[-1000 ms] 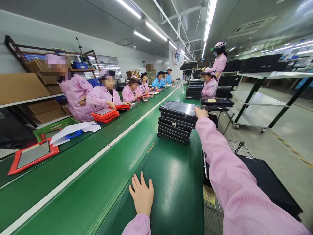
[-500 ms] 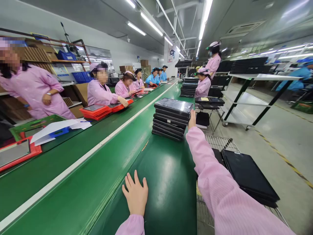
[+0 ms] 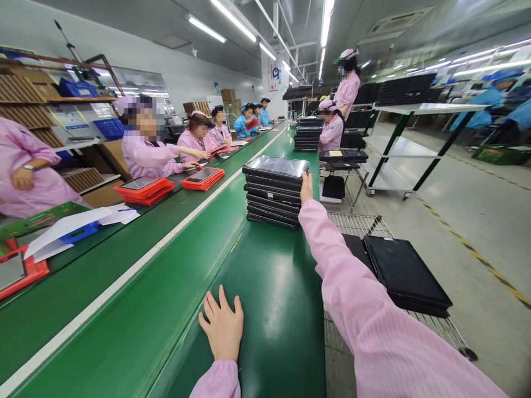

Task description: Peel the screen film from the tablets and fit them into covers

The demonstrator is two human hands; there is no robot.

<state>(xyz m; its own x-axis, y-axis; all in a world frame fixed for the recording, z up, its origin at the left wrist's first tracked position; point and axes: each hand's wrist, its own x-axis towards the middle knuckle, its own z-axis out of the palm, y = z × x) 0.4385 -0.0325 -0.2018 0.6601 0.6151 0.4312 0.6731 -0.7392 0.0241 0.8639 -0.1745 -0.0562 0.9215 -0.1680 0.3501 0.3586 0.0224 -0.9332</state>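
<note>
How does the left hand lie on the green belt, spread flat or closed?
Spread flat: the left hand rests palm down on the green belt, fingers apart.

I can't tell if my right hand (image 3: 306,188) grips the stack of black trays (image 3: 274,190) or just leans on it; its fingers are too small to make out. My right sleeve (image 3: 373,326) hides part of the flat black pile (image 3: 404,273) on the wire cart (image 3: 365,224). The red tray (image 3: 19,271) is cut off at the left edge. The sign (image 3: 274,77) far down the hall is too small to read.
</note>
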